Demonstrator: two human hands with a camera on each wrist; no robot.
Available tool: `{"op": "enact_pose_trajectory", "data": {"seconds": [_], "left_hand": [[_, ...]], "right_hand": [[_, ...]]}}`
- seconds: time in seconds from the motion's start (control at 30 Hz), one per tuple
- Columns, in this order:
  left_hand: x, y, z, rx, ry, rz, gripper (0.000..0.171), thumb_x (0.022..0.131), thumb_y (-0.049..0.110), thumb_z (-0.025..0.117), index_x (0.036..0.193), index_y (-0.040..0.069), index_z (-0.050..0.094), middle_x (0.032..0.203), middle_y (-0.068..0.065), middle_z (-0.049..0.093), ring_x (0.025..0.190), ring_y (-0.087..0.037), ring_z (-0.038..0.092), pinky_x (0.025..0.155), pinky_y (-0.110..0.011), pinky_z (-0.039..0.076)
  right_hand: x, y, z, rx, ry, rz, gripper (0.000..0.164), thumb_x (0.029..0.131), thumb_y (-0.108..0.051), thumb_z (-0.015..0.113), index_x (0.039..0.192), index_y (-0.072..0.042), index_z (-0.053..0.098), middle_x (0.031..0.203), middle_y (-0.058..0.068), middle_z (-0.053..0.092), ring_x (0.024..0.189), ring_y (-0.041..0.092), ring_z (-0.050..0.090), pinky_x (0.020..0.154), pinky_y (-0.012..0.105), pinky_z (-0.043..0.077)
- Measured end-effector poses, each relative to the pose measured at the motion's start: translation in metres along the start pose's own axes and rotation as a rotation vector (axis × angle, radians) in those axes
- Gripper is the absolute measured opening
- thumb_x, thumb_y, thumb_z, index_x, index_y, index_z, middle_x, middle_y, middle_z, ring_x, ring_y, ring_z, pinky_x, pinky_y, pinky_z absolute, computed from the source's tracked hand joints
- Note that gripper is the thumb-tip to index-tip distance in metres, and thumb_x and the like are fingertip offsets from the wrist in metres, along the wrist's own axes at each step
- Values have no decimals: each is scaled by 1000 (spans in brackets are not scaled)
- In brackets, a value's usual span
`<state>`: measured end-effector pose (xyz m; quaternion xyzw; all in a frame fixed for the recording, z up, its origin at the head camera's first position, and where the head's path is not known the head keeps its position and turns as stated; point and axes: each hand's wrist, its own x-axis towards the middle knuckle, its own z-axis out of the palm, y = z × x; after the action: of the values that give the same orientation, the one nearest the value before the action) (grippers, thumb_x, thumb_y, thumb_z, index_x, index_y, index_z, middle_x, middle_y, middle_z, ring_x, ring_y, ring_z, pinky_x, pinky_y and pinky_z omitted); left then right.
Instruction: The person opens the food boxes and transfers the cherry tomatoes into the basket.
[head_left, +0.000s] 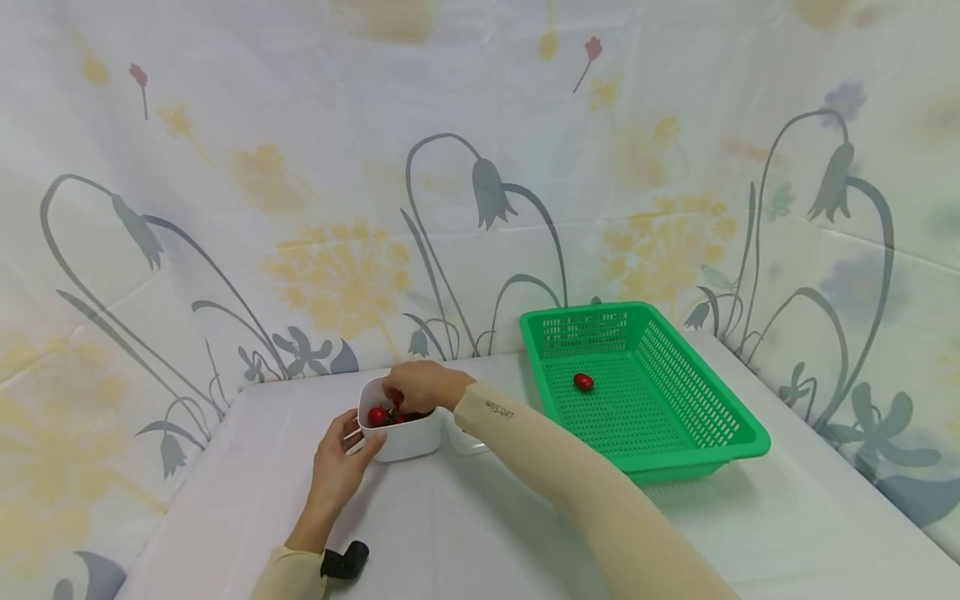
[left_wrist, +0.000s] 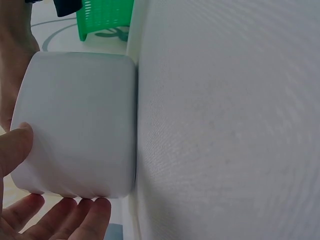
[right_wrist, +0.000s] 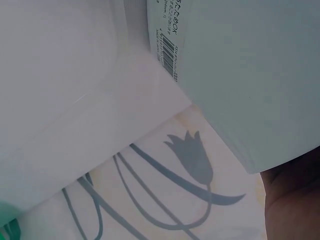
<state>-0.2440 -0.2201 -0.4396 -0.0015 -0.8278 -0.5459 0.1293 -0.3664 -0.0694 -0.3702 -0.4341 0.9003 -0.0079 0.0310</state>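
A white, open-topped container point(head_left: 408, 440) stands on the table, with red cherry tomatoes point(head_left: 377, 416) inside. My left hand point(head_left: 339, 462) holds its near left side, thumb on the front wall and fingers round the side. In the left wrist view the thumb point(left_wrist: 17, 147) presses one wall and the fingertips point(left_wrist: 95, 212) another. From above, my right hand point(head_left: 423, 387) reaches into the container, fingers bent down among the tomatoes. Red shows at its fingertips, which are partly hidden, so I cannot tell whether they grip a tomato. A barcode label point(right_wrist: 169, 55) is on the container's wall.
To the right is a green perforated basket point(head_left: 660, 417) with one red cherry tomato point(head_left: 583, 382) in it. Just right of the white container, a clear plastic piece point(head_left: 468, 442) lies partly under my right forearm. A patterned curtain point(head_left: 450, 250) hangs behind the table.
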Motion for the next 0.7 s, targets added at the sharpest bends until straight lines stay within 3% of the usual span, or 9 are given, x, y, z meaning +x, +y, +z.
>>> {"op": "enact_pose_trajectory", "data": {"seconds": [0.2,0.43,0.7], "left_hand": [[0,0,1,5,3,0,64,87,25,71,138,0,41,134,-26,49,121,-40,51,96,-45,45],[-3,0,2,11,-11,-18,64,88,24,70,139,0,40,135,-26,48,122,-40,51,96,-45,45],[1,-1,1,28,-9,10,59,90,18,68,139,0,40,135,-26,48,122,-40,51,95,-45,45]], "right_hand": [[-1,1,2,42,-10,28,10,86,-16,69,95,-18,67,82,-9,59,76,9,55,66,24,46],[-1,6,14,142,-34,5,9,86,-14,70,91,-19,64,82,-9,60,76,9,55,66,22,45],[1,7,13,168,1,-20,8,85,-14,71,91,-16,66,81,-9,60,76,9,55,66,20,45]]}}
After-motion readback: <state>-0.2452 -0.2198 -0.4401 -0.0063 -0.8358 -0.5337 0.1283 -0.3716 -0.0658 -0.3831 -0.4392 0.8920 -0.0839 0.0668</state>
